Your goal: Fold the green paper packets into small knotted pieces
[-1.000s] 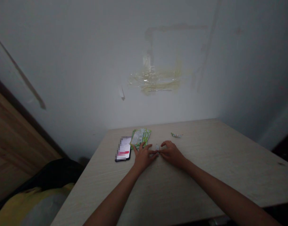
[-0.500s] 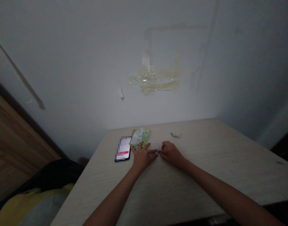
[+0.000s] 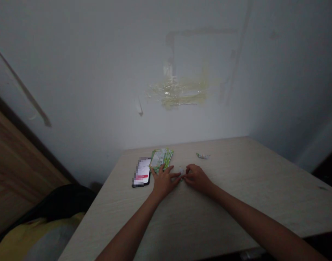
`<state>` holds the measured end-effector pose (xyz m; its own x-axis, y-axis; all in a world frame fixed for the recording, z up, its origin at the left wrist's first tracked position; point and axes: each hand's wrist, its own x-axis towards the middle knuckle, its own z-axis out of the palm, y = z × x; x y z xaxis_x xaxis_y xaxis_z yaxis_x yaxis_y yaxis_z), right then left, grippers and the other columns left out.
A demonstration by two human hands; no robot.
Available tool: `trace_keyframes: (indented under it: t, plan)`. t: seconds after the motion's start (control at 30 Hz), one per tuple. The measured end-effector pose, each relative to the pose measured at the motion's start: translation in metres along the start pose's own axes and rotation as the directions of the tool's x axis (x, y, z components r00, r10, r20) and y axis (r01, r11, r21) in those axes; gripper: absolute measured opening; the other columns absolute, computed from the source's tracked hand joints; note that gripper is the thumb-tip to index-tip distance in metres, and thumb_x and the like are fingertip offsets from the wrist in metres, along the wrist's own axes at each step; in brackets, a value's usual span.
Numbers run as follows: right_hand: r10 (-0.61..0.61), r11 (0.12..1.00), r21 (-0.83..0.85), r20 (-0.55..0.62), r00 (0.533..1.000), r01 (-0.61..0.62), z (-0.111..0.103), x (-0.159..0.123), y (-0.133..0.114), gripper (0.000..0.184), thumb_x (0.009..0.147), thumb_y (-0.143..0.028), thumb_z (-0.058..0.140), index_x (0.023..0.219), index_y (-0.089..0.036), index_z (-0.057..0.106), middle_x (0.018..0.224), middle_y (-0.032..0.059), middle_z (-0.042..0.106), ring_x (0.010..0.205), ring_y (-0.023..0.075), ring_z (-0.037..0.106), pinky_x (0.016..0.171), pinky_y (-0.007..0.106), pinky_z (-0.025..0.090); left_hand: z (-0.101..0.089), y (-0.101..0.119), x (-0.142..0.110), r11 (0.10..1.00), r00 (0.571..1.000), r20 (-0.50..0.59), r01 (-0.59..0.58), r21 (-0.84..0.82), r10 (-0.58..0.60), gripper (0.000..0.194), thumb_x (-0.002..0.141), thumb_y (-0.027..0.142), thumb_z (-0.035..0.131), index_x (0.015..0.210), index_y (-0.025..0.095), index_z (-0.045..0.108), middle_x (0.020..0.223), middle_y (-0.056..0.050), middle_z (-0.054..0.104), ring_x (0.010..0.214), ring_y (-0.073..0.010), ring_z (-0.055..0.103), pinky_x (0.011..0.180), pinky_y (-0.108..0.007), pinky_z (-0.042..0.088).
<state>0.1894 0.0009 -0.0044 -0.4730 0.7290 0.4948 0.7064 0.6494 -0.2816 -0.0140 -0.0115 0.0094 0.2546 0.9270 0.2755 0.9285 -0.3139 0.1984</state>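
Observation:
A small whitish packet (image 3: 181, 169), folded or rolled with some green at its lower end, is between my two hands on the table; its exact kind is too small to make out. My left hand (image 3: 165, 181) pinches its left side with thumb and forefinger, the other fingers spread out toward the green packets. From the right, my right hand (image 3: 198, 178) pinches it, fingers curled. Just beyond the left fingertips lies a stack of green and white packets (image 3: 161, 158). A twisted green and white wrapper (image 3: 203, 156) rests farther back, past the right hand.
A phone (image 3: 142, 172) with a lit screen lies left of the packets. The pale wooden table (image 3: 236, 163) meets a wall (image 3: 100, 90) with yellowed tape (image 3: 179, 94). Yellow and grey cloth (image 3: 41, 239) and a wooden panel (image 3: 8, 156) are at the left.
My right hand's fingers have shifted slightly and curled at the small packet, which looks a little narrower. My left hand and the other things stay in place.

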Motion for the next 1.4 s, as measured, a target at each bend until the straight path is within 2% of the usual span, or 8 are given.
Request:
trace_keyframes:
  t: [0.23,0.63,0.8,1.17,1.4]
  plan:
    - [0.075,0.993,-0.096,-0.002,0.997,-0.075,-0.002,0.001,-0.003,0.014,0.086,-0.027,0.063,0.089,-0.024,0.076,0.092,0.0064,0.059,0.09,0.0187,0.053,0.082,0.032,0.038,-0.001,-0.002,0.001,1.0,0.999,0.041,0.002,-0.011,-0.001,0.028,0.083,0.058,0.056,0.109,0.054,0.065,0.141,0.007,0.051,0.139,-0.0372,0.023,0.102,-0.075,-0.011]
    - [0.125,0.961,-0.252,0.017,0.992,-0.117,-0.006,0.004,-0.012,0.019,0.088,-0.031,0.061,0.103,-0.031,0.073,0.095,0.007,0.057,0.095,0.0212,0.049,0.087,0.036,0.035,-0.004,-0.001,0.003,0.999,0.997,0.075,-0.035,-0.011,0.036,0.027,0.083,0.057,0.058,0.109,0.057,0.063,0.139,0.009,0.052,0.138,-0.037,0.025,0.101,-0.077,-0.009]
    - [0.149,0.952,-0.275,0.038,0.988,-0.133,-0.007,0.006,-0.014,0.02,0.088,-0.032,0.062,0.105,-0.033,0.072,0.097,0.0077,0.057,0.097,0.0224,0.049,0.086,0.036,0.034,-0.002,-0.003,0.003,0.999,0.996,0.072,-0.044,-0.023,0.045,0.027,0.083,0.057,0.057,0.109,0.055,0.064,0.138,0.009,0.053,0.138,-0.0366,0.026,0.101,-0.077,-0.01]
    - [0.169,0.946,-0.281,0.0,0.986,-0.162,-0.001,0.005,-0.008,0.025,0.093,-0.035,0.055,0.113,-0.037,0.068,0.103,0.009,0.057,0.099,0.0231,0.049,0.083,0.035,0.035,-0.003,-0.001,0.005,0.998,0.996,0.08,-0.043,-0.055,0.047,0.026,0.084,0.058,0.055,0.108,0.053,0.066,0.139,0.007,0.052,0.138,-0.0361,0.026,0.1,-0.078,-0.01]
    - [0.125,0.946,-0.305,0.028,0.992,-0.11,-0.002,0.013,-0.01,0.02,0.09,-0.03,0.058,0.105,-0.03,0.072,0.1,0.0091,0.058,0.101,0.0236,0.048,0.086,0.036,0.035,-0.001,0.0,0.004,0.998,0.997,0.073,-0.036,-0.042,0.039,0.024,0.084,0.056,0.057,0.106,0.053,0.066,0.138,0.007,0.054,0.138,-0.0359,0.027,0.101,-0.077,-0.01]
